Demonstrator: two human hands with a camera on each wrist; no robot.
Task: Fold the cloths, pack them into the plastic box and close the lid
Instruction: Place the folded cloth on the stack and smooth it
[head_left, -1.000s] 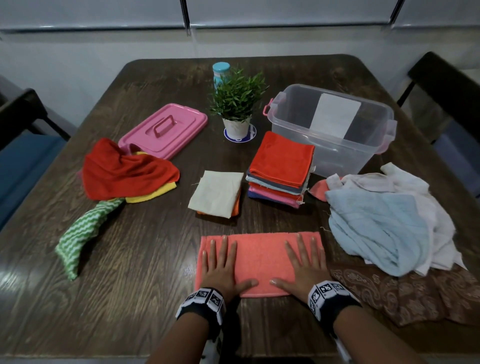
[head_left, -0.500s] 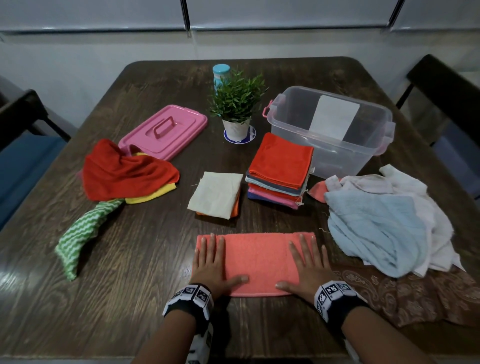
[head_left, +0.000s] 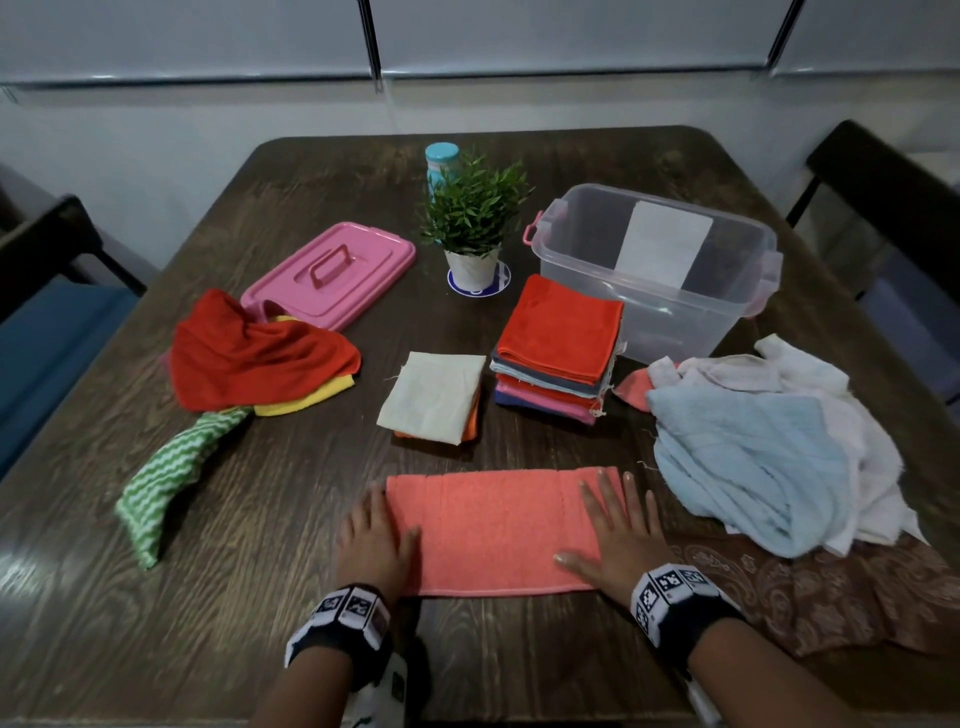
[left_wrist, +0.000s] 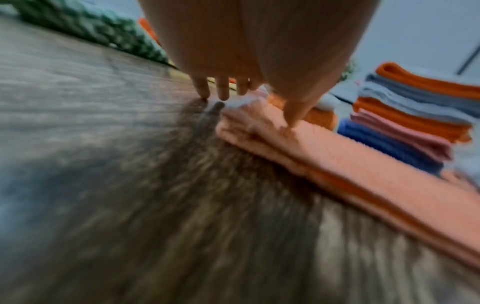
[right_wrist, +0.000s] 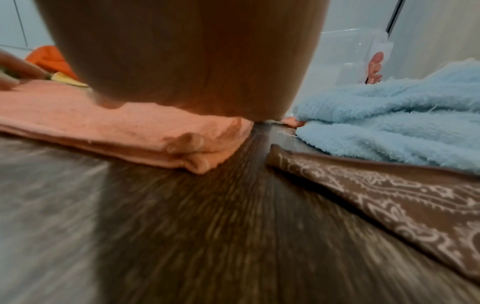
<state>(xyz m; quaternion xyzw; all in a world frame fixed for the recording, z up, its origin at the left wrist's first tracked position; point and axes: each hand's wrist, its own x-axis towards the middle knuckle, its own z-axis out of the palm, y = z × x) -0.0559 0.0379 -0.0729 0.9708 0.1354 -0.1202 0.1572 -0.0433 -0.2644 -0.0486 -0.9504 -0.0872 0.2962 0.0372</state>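
Both hands slid outward: left hand (head_left: 375, 540) now at coral cloth's (head_left: 493, 530) left end, right hand (head_left: 618, 535) flat, fingers spread (left blurred, looks flat too). Risk: layers slip near table's (head_left: 208, 597) front edge, fold skews.

Bare table (head_left: 291, 525) lies open left of the salmon towel (head_left: 493, 530), while the blue towel heap (head_left: 748, 467) crowds its right end and folded stacks (head_left: 558, 343) stand between it and the plastic box (head_left: 654, 270).

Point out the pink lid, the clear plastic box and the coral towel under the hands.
pink lid (head_left: 332, 273): head view, on its raised handle.
clear plastic box (head_left: 582, 270): head view, on its near-left wall.
coral towel (head_left: 493, 525): head view, bare middle, between the hands.
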